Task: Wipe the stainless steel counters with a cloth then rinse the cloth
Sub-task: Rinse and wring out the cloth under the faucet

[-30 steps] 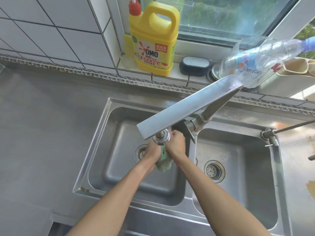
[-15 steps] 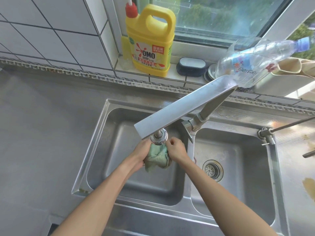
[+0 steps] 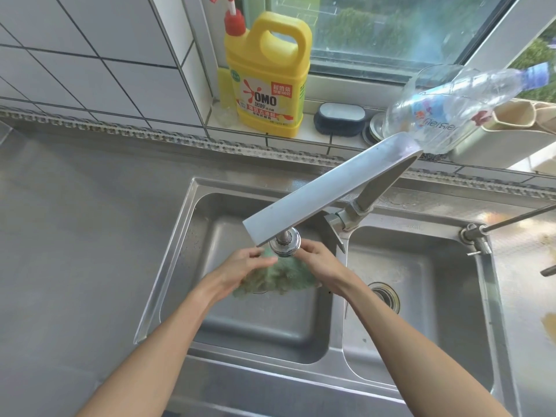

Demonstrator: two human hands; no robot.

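A green cloth (image 3: 278, 276) hangs spread between my hands, right under the faucet head (image 3: 285, 242) and over the left basin (image 3: 258, 329) of the steel double sink. My left hand (image 3: 240, 270) pinches the cloth's left edge. My right hand (image 3: 320, 261) pinches its right edge. The flat faucet spout (image 3: 328, 191) reaches over from the back right and hides the top of the cloth. The steel counter (image 3: 78, 236) stretches to the left of the sink.
A yellow detergent jug (image 3: 267, 85), a dark scrub brush (image 3: 340, 118) and a clear plastic bottle (image 3: 451, 109) sit on the window sill. The right basin (image 3: 421, 311) has a drain. A thin second tap (image 3: 475, 234) stands at the right, with brownish stains on the counter beyond.
The cloth was bunched between both hands; now my hands have moved apart and spread it out wide under the faucet head.
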